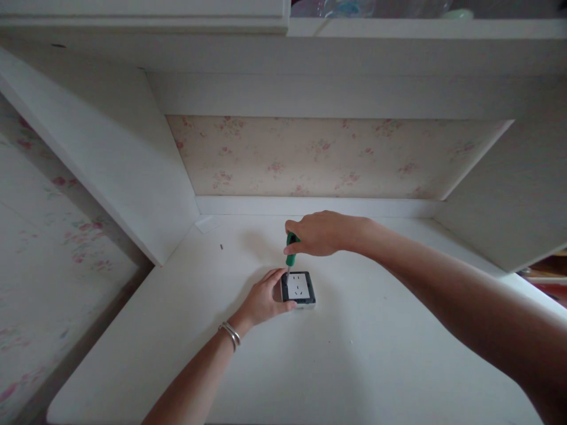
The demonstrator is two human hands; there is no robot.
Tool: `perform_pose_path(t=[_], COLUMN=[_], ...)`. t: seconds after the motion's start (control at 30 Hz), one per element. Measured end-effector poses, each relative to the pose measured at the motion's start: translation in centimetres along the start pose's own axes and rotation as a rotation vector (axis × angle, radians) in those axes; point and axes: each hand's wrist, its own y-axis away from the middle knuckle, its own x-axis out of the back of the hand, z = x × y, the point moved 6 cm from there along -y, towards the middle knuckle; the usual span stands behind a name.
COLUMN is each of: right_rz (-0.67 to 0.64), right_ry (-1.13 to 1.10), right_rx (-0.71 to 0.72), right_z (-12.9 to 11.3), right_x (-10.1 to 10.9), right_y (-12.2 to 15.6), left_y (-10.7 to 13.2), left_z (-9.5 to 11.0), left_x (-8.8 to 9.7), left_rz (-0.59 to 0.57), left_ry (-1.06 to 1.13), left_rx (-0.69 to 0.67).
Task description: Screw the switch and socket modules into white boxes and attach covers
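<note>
A square wall socket (298, 287) with a white face and dark frame lies face up on the white desk, its slots showing. My left hand (264, 297) grips its left side, thumb at the near edge and fingers at the far edge. My right hand (319, 234) is closed around the green handle of a screwdriver (291, 254), held nearly upright above the socket. The screwdriver's tip meets the left part of the dark frame; the screw there is too small to make out.
The white desk (398, 342) spreads around the socket. A small dark piece (221, 247) and a flat whitish piece (207, 224) lie toward the back left. A side panel (106, 136) rises at left, and an overhead shelf (354, 56) spans above.
</note>
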Motion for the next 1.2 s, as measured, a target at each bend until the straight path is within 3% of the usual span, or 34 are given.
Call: perform_pose_path(t=[0.1,0.3,0.4,0.57,0.8,1.03,1.2], right_rz=[-0.019,0.105,0.096,0.056,0.143,0.073,0.210], right_ry=[-0.049,0.059,0.043,-0.041,0.102,0.009,0.094], right_rx=[0.073,-0.004,-0.017,0.080,-0.031,0.066,-0.064], right_z=[-0.5,-1.1,-1.0,-1.1,-1.6,-1.9,-1.5], right_x=[0.0,0.4,0.4,0.0,0.5,0.3,0.1], right_y=[0.3,-0.2,-0.5,-0.2,0.1,0.2,-0.7], left_y=[0.0,-0.1,-0.1,-0.1,0.0,0.1,0.0], left_z=[-0.2,-0.3,-0.4,-0.2,-0.4,-0.5,-0.4], left_x=[0.0,-0.2,-0.1,0.0,-0.1,-0.2,-0.1], left_rz=[0.016,0.003,0.002,-0.002,-0.004,-0.001,-0.001], left_ry=[-0.014,-0.012,-0.015,0.005,-0.029,-0.024,-0.029], left_rx=[0.004,0.018,0.033,0.019,0.032,0.020,0.013])
